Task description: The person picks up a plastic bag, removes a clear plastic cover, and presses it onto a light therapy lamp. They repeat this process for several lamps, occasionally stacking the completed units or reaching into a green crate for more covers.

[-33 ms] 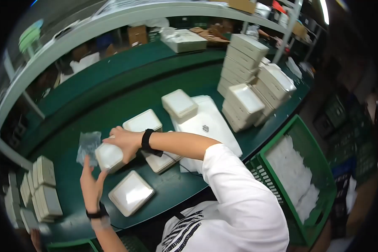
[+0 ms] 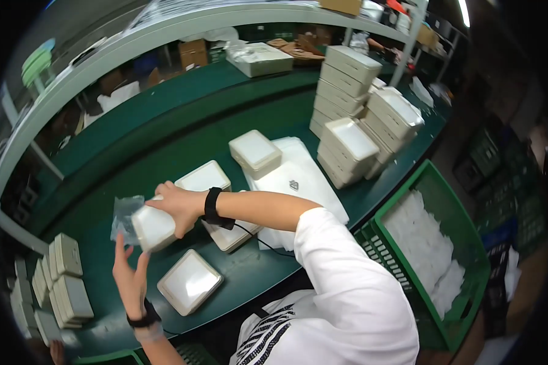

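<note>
A white rectangular box (image 2: 154,226) with rounded corners is in my right hand (image 2: 179,205), which grips its far and right sides from above. The box overlaps a crumpled clear plastic bag (image 2: 123,220) on the green table. My left hand (image 2: 129,267) is open near the box's lower left corner, thumb and fingers apart; whether a fingertip touches the bag or box I cannot tell. Closer to me lies a similar white box (image 2: 190,281) with a shiny top. Another white box (image 2: 204,177) sits behind my right hand, and one more (image 2: 228,236) is partly hidden under my right forearm.
A white box (image 2: 256,152) rests on a pile of flat white sheets (image 2: 298,176). Tall stacks of boxes (image 2: 347,79) stand at the right, smaller stacks (image 2: 70,292) at the left. A green crate (image 2: 463,228) of white material is on my right. A metal shelf frame (image 2: 213,19) crosses above.
The box in my right hand has moved slightly left, farther over the plastic bag. My left hand has shifted a little left. The whole view has turned slightly.
</note>
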Tool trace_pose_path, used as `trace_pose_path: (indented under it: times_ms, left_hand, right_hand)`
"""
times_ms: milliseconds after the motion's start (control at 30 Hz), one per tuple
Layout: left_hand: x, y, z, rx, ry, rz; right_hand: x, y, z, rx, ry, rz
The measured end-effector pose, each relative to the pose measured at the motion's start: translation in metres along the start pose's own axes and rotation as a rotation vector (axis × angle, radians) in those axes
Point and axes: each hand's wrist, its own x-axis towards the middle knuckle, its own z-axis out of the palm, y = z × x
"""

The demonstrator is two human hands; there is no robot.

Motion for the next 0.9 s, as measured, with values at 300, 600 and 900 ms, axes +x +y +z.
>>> trace_pose_path:
  times_ms: [300,600,900]
  left_hand:
    - [-0.157,-0.017,-0.031,-0.383,-0.057,-0.24]
    - [-0.129,-0.03,-0.014,0.149,-0.196,0.093]
    - [-0.079,-0.007,0.015,0.437,-0.458,0.079]
  right_hand:
    - [-0.236,-0.043,-0.188,-0.448,0.695,0.655]
    - [-0.34,0.009,-0.188,-0.419,0.654,1.236]
    - [-0.267,-0.068,-0.151,-0.519,0.498,0.655]
